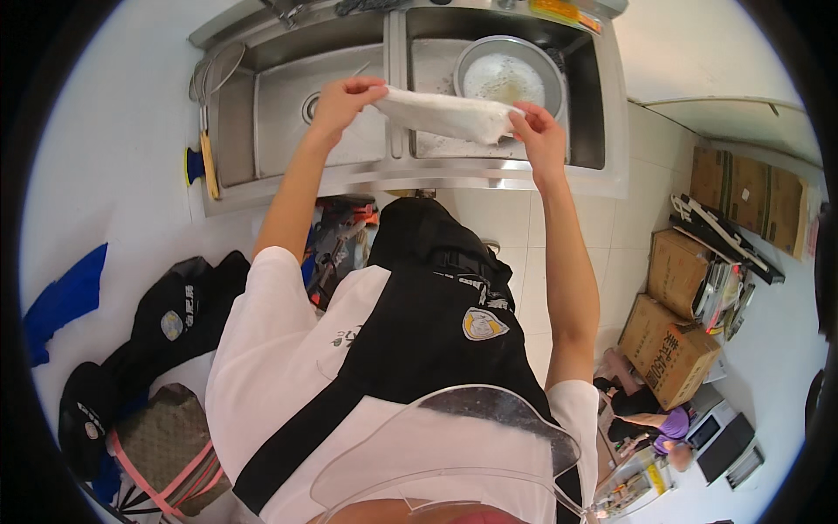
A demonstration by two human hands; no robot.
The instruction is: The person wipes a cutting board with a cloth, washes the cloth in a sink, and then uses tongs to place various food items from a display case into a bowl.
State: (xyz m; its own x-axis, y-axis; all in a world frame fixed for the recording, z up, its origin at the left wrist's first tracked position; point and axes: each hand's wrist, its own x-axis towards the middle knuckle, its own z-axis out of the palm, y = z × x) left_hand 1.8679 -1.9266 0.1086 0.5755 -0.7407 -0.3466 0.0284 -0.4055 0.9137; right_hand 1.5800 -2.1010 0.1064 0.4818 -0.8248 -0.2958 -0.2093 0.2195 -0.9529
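Note:
A white cloth [445,116] is stretched between my two hands above the double-bowl stainless steel sink [396,164]. My left hand [345,108] pinches its left end over the left bowl. The right end is gripped by my right hand [542,134] over the right bowl. Folded into a band, the cloth sags slightly and crosses the divider between the bowls. Behind its right end, a round metal basin [466,62] of cloudy, foamy water [501,75] stands in the right bowl, its near rim partly hidden by the cloth and my right hand.
Wire strainers [226,62] with a wooden handle [209,164] hang at the sink's left wall. A faucet [285,14] is at the back. An orange-yellow packet [556,10] lies on the back ledge. Cardboard boxes [674,354] line the right wall; a seated person [655,419] is beyond.

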